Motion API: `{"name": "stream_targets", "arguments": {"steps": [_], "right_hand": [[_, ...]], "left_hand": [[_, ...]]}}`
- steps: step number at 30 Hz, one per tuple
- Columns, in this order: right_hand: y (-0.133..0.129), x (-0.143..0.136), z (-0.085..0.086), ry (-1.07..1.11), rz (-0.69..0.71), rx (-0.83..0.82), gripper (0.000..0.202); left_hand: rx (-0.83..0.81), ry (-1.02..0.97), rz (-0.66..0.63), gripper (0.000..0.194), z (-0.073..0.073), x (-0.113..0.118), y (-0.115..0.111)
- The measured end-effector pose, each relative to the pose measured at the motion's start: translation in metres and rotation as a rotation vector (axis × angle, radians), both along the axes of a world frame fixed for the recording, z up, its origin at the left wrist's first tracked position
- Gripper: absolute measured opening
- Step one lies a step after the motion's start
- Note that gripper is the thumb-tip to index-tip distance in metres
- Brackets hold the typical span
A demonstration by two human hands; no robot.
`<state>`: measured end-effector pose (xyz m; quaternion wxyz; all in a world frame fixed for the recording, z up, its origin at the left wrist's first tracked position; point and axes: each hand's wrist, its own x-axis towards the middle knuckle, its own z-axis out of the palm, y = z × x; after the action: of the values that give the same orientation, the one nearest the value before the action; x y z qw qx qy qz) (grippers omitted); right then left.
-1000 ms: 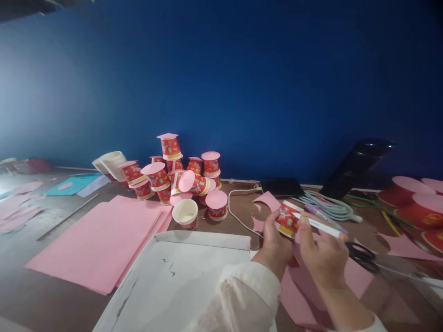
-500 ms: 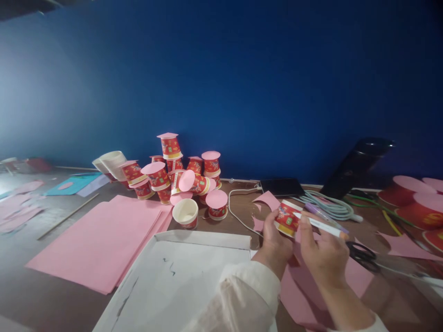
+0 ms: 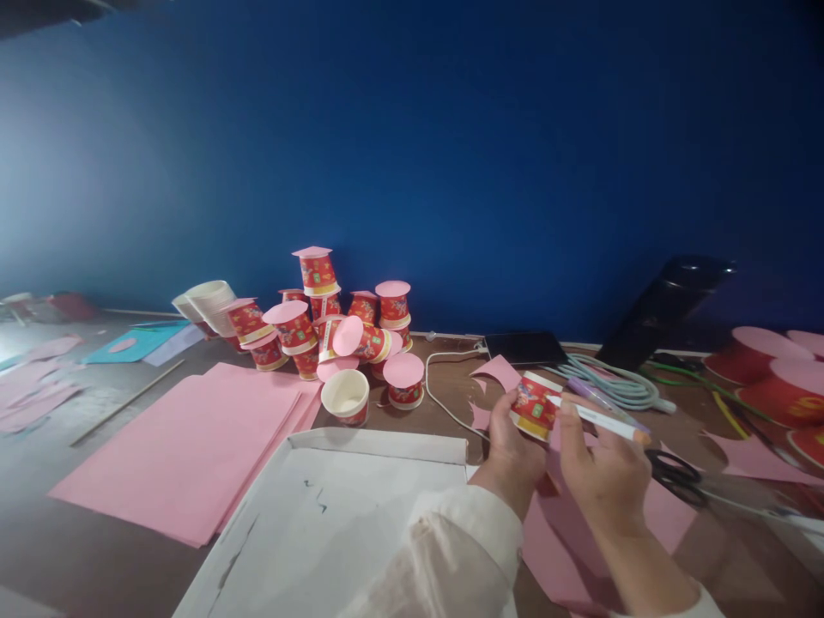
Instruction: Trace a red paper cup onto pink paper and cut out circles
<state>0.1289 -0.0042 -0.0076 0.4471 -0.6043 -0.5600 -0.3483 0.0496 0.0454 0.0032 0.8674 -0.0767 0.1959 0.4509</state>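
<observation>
A red patterned paper cup [image 3: 536,403] with a yellow band is held in my left hand [image 3: 511,451], the fingers closed around its left side and underside. My right hand [image 3: 605,476] grips a white marker pen [image 3: 608,420] with an orange end. The pen's tip points left and lies at the cup's right side; whether it touches the surface I cannot tell. Beneath both hands lie pink paper sheets [image 3: 566,549]. Black-handled scissors [image 3: 675,476] rest just right of my right hand, partly covered by it.
Several red cups with pink paper discs [image 3: 289,326] are stacked at the back. An upright cup [image 3: 346,396] stands before them. Left lie pink sheets [image 3: 173,446]; a white box lid [image 3: 289,515] is in front. A coiled cable [image 3: 618,382] and black bottle [image 3: 666,309] are at right.
The right hand and marker pen have shifted very slightly to the right. The cup and left hand look unmoved.
</observation>
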Motion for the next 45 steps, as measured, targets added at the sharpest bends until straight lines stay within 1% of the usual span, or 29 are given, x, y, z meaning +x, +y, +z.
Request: {"name": "stream_targets", "arguments": {"steps": [6,11,16,19,21,23,26,29,31,33,34,36,38,40,42,45], "right_hand": [[0.000,0.002,-0.004,0.078,-0.066,-0.085,0.030],[0.000,0.003,-0.002,0.042,-0.036,-0.087,0.027],[0.004,0.005,-0.001,-0.006,-0.031,-0.042,0.030],[0.004,0.001,0.003,0.049,0.010,-0.049,0.037],[-0.001,-0.003,0.009,0.170,0.014,-0.083,0.044],[-0.008,-0.007,0.016,0.344,0.014,-0.162,0.050],[-0.018,-0.007,0.024,0.587,0.085,-0.195,0.051],[-0.019,-0.003,0.021,0.752,0.211,-0.132,0.049],[-0.015,0.001,0.016,0.824,0.244,-0.094,0.050],[-0.008,0.003,0.010,0.930,0.253,-0.064,0.053],[-0.004,0.003,0.008,1.051,0.308,-0.058,0.056],[0.002,0.000,0.006,1.333,0.480,-0.029,0.060],[0.005,-0.004,0.007,1.511,0.616,-0.043,0.064],[0.006,-0.008,0.009,1.588,0.711,-0.069,0.065],[0.006,-0.008,0.011,1.610,0.754,-0.076,0.062],[0.007,-0.004,0.010,1.602,0.709,-0.068,0.058]], "left_hand": [[0.004,0.048,0.000,0.028,0.001,0.000,-0.001],[0.027,0.040,0.016,0.028,-0.001,0.001,0.000],[0.049,0.009,0.008,0.034,-0.001,0.001,-0.001],[0.045,0.014,0.022,0.034,0.000,0.000,-0.001],[0.055,0.007,0.062,0.032,0.000,0.000,-0.001],[0.075,-0.011,0.093,0.029,-0.001,0.000,0.000],[0.076,-0.009,0.118,0.026,0.000,0.000,0.000],[0.058,-0.009,0.128,0.024,0.003,-0.001,0.000],[0.044,-0.017,0.122,0.025,0.005,-0.001,-0.001],[0.038,-0.011,0.088,0.028,0.006,-0.002,-0.003],[0.046,-0.011,0.055,0.030,0.006,-0.002,-0.004],[0.092,-0.034,-0.007,0.035,0.006,-0.002,-0.007],[0.154,-0.060,-0.072,0.041,0.005,-0.003,-0.009],[0.197,-0.067,-0.124,0.046,0.005,-0.004,-0.011],[0.208,-0.052,-0.154,0.050,0.004,-0.005,-0.013],[0.223,-0.010,-0.190,0.053,0.003,-0.004,-0.017]]}}
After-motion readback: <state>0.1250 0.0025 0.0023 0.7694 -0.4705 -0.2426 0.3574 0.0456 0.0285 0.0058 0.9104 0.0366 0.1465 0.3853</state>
